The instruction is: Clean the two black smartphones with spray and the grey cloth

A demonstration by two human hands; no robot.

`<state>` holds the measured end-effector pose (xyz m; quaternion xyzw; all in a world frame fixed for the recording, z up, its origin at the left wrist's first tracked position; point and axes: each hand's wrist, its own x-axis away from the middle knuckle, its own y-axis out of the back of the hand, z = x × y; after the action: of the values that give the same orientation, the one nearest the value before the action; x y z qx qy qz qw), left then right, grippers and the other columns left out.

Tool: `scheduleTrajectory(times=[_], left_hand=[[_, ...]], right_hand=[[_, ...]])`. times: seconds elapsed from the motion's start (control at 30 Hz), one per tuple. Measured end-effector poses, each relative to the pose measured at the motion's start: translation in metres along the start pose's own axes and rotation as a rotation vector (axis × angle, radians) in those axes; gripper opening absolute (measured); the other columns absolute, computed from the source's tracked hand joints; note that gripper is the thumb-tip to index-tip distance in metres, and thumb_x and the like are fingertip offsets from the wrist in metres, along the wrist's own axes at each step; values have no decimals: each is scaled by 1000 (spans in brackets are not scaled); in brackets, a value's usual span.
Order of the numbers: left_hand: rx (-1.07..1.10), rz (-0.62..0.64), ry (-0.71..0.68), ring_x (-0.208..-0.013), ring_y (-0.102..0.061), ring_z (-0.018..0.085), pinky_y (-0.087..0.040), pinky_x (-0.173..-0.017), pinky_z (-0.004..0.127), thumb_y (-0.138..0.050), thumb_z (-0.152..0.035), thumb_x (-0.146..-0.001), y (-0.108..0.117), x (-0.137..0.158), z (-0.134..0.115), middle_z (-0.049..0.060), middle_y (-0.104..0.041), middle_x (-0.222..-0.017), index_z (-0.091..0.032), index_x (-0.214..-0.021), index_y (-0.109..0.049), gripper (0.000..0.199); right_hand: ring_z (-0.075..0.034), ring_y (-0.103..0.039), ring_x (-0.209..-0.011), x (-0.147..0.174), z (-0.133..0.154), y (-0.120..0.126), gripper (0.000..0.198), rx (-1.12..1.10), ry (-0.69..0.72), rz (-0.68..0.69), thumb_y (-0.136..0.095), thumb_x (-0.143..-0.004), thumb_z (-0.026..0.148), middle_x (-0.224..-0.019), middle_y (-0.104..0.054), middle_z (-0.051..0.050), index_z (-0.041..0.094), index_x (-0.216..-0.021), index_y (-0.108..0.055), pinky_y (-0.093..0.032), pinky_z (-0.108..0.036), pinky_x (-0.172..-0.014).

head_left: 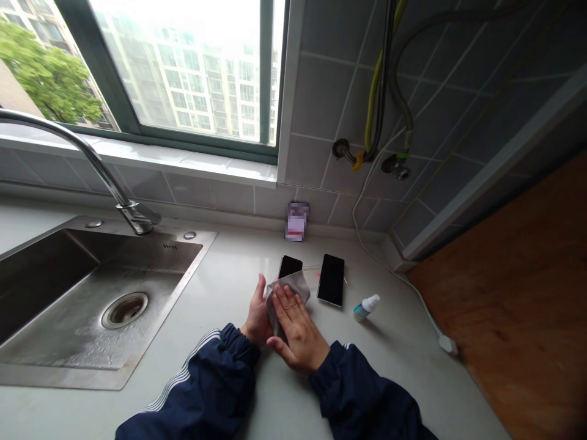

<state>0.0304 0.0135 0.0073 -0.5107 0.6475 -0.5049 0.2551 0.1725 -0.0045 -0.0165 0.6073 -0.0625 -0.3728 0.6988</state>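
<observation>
My left hand point(257, 318) is on the left of a grey cloth point(299, 282), thumb pointing up, its other fingers hidden behind the cloth. My right hand point(296, 333) presses on the cloth from above, its fingers long and nearly flat. What lies under the cloth, between the hands, is hidden. Just beyond it shows the upper part of a dark-screened phone point(290, 266); I cannot tell whether it rests on the counter or is held. To the right, a second black phone point(331, 280) lies flat. A small white-capped spray bottle point(365, 307) stands farther right.
A steel sink point(169, 299) with a chrome faucet point(132, 211) is on the left. A blurred-out purple item point(297, 221) leans against the tiled wall. On the right, a white cable point(413, 284) runs down to a plug beside a wooden panel point(513, 293).
</observation>
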Motion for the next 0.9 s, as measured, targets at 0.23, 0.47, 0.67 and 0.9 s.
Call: scheduleTrajectory(times=[0.23,0.47,0.67,0.9], left_hand=[[-159,10,-65,-151,-32,27,-18,-128,43,-43,-61,-99,16,-6,23,10,-54,-152,-21,-148,-52,64],[-509,161,-141,-156,-17,27,-8,-129,41,-44,-57,-100,4,8,27,5,-53,-152,-22,-148,-55,60],[-591,133,-242,-156,-16,29,-6,-129,46,-55,-40,-98,6,5,25,3,-57,-148,-21,-138,-64,45],[-293,-39,-221,-156,-18,22,-4,-129,36,-52,-44,-100,23,-5,26,4,-56,-149,-20,-133,-67,44]], right_hand=[[-38,-8,-156,0,-10,1,78,67,-133,-219,-28,-106,55,-170,-6,-17,13,-164,2,-26,-65,-120],[-40,-4,-156,0,-25,10,72,76,-237,-389,-22,-106,54,-171,-4,-13,19,-165,2,-18,-70,-121],[-38,-2,-156,-1,-29,13,72,84,-234,-331,-18,-107,54,-171,-5,-14,18,-165,2,-20,-67,-121],[-36,-6,-157,-1,-21,9,80,93,-38,-126,-27,-105,59,-170,-8,-15,14,-164,3,-22,-62,-123]])
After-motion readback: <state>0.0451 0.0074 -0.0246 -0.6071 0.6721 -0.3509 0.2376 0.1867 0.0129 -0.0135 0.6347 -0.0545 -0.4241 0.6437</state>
